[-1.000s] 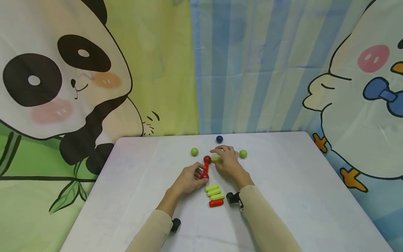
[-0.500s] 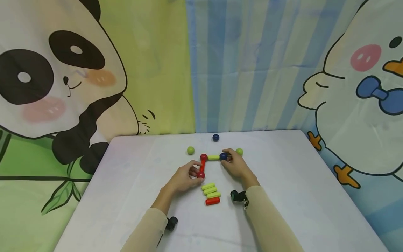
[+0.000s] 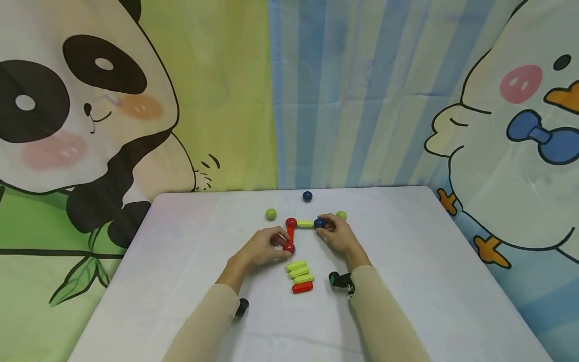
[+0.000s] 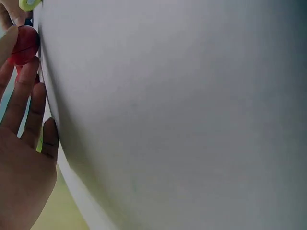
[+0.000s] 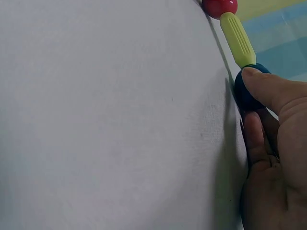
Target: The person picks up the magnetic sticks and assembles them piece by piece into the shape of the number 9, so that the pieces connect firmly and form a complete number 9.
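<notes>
Toward the far middle of the table, left hand pinching the near red ball, short red rod joining it to a far red ball, yellow-green rod running right, right hand pinching the dark blue ball at its end.

Both side edges of the counter and its near corners lie open, with wide bare cloth to pass over. The crowding is along the middle: a stack of short rods sits between the two forearms, toward the near edge. Toward the far edge a green ball, a dark blue ball and another green ball, seemingly just beside the right hand, leave narrow gaps.
</notes>
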{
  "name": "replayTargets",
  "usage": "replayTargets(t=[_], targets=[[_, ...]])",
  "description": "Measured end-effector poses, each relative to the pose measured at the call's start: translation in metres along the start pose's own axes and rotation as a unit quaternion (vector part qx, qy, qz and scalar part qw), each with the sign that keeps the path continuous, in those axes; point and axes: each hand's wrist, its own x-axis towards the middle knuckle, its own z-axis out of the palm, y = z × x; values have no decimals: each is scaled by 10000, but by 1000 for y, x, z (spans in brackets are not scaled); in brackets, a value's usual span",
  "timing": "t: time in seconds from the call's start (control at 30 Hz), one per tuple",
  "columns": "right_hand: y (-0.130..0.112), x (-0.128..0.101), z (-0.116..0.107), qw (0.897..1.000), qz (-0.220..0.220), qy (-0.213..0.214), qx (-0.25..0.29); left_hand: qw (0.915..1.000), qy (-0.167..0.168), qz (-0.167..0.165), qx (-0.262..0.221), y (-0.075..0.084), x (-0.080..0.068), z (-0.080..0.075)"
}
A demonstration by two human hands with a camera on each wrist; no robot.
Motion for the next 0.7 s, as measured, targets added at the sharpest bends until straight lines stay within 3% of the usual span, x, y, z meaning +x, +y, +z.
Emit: replayTargets(t=[0.27, 0.57, 0.7], targets=[[-3, 1, 7, 9998, 26, 61, -189, 9987, -80, -95, -486, -5, 2, -4], [-6, 3, 12, 9978, -273, 289, -525, 9974, -61, 78, -714, -8, 4, 0], [-8, 2, 16, 9980, -198, 282, -537, 9972, -45, 53, -740, -10, 4, 1]])
